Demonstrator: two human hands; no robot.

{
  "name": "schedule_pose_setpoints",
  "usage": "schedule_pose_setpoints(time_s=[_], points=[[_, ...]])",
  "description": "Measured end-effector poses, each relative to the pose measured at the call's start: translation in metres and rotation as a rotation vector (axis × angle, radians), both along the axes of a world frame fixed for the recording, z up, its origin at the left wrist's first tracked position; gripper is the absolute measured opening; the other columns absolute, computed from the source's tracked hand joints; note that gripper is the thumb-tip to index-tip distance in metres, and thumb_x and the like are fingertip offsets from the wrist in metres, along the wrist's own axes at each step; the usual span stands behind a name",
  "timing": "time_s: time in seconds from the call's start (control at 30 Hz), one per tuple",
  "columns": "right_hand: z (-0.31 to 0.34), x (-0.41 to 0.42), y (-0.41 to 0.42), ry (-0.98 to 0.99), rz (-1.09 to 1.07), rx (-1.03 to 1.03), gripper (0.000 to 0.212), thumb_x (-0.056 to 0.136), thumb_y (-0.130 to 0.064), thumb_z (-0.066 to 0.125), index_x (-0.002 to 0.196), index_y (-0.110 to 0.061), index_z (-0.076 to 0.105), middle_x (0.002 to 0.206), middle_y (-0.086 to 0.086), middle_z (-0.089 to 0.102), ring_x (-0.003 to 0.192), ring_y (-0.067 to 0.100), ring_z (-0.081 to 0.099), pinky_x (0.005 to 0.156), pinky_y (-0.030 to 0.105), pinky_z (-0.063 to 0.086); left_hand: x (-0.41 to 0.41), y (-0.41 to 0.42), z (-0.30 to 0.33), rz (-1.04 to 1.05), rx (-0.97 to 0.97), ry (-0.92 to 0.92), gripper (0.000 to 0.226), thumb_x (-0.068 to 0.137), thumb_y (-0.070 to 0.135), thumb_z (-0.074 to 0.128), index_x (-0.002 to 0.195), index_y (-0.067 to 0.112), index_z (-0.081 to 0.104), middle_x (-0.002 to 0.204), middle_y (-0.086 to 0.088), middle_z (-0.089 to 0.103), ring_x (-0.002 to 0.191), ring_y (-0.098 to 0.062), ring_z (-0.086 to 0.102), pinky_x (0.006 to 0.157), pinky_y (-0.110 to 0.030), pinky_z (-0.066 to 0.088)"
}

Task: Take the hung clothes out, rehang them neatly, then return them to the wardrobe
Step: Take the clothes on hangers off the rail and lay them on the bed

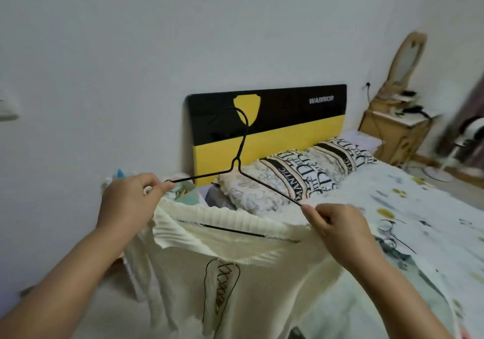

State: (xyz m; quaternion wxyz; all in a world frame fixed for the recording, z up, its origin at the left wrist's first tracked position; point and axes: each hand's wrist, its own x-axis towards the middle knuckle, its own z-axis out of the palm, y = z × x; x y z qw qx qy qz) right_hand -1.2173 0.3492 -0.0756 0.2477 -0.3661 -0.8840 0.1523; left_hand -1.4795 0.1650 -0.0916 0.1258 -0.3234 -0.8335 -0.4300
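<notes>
A black wire hanger (237, 159) is held up in front of me, hook at the top. A cream ribbed knit garment (230, 265) with a dark embroidered oval hangs from it, and the hanger's bottom bar shows through the neckline. My left hand (128, 202) pinches the hanger's left shoulder end together with the cloth. My right hand (337, 223) pinches the right shoulder end and the garment's edge. The garment's lower part drops out of view.
A bed (408, 207) with a floral sheet lies to the right, with patterned pillows (309, 173) against a black and yellow headboard (282, 121). A wooden dressing table with an oval mirror (398, 118) stands at the far right. Another wire hanger (398, 236) lies on the sheet.
</notes>
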Motion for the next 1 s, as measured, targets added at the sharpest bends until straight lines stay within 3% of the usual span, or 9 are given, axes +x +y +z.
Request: schedule_pose_setpoints(time_s=[0.13, 0.27, 0.4, 0.57, 0.73, 1.0], points=[[-0.003, 0.066, 0.030, -0.022, -0.138, -0.007, 0.056, 0.091, -0.043, 0.049, 0.046, -0.015, 0.031, 0.041, -0.001, 0.027, 0.043, 0.017, 0.028, 0.049, 0.033, 0.020, 0.045, 0.067, -0.006, -0.135, 0.001, -0.034, 0.027, 0.077, 0.033, 0.071, 0.054, 0.025, 0.059, 0.040, 0.006, 0.050, 0.051, -0.022, 0.051, 0.054, -0.031, 0.038], [-0.009, 0.120, 0.044, 0.006, -0.267, -0.037, 0.057, 0.089, -0.042, 0.050, 0.044, -0.016, 0.026, 0.039, -0.002, 0.021, 0.042, 0.015, 0.024, 0.049, 0.032, 0.018, 0.081, 0.121, -0.013, -0.243, -0.029, -0.015, 0.027, 0.076, 0.033, 0.072, 0.053, 0.024, 0.059, 0.043, -0.008, 0.052, 0.053, -0.028, 0.053, 0.054, -0.031, 0.040], [-0.017, 0.158, 0.060, 0.015, -0.397, -0.079, 0.054, 0.089, -0.041, 0.051, 0.048, -0.016, 0.026, 0.038, 0.000, 0.020, 0.044, 0.015, 0.022, 0.050, 0.033, 0.018, 0.106, 0.174, -0.017, -0.354, -0.059, -0.032, 0.031, 0.075, 0.036, 0.072, 0.049, 0.028, 0.056, 0.034, 0.006, 0.043, 0.044, -0.014, 0.046, 0.047, -0.023, 0.033], [-0.029, 0.182, 0.091, 0.027, -0.550, -0.097, 0.057, 0.089, -0.042, 0.052, 0.048, -0.016, 0.022, 0.040, 0.001, 0.019, 0.044, 0.014, 0.020, 0.050, 0.033, 0.017, 0.122, 0.248, -0.027, -0.517, -0.108, -0.047, 0.029, 0.076, 0.039, 0.071, 0.052, 0.027, 0.058, 0.043, 0.001, 0.051, 0.046, -0.022, 0.049, 0.049, -0.027, 0.034], [-0.049, 0.190, 0.131, 0.055, -0.691, -0.156, 0.058, 0.089, -0.040, 0.055, 0.046, -0.018, 0.022, 0.036, -0.001, 0.023, 0.042, 0.013, 0.019, 0.049, 0.032, 0.016, 0.130, 0.327, -0.049, -0.648, -0.166, -0.076, 0.028, 0.076, 0.041, 0.070, 0.054, 0.025, 0.061, 0.031, 0.008, 0.042, 0.036, -0.008, 0.034, 0.044, -0.021, 0.024], [-0.088, 0.203, 0.195, 0.015, -0.861, -0.242, 0.054, 0.092, -0.040, 0.051, 0.050, -0.016, 0.026, 0.045, -0.003, 0.023, 0.046, 0.014, 0.024, 0.048, 0.030, 0.016, 0.151, 0.444, -0.084, -0.801, -0.297, -0.026, 0.033, 0.080, 0.042, 0.065, 0.056, 0.022, 0.057, 0.044, 0.005, 0.049, 0.043, -0.011, 0.045, 0.042, -0.023, 0.025]])
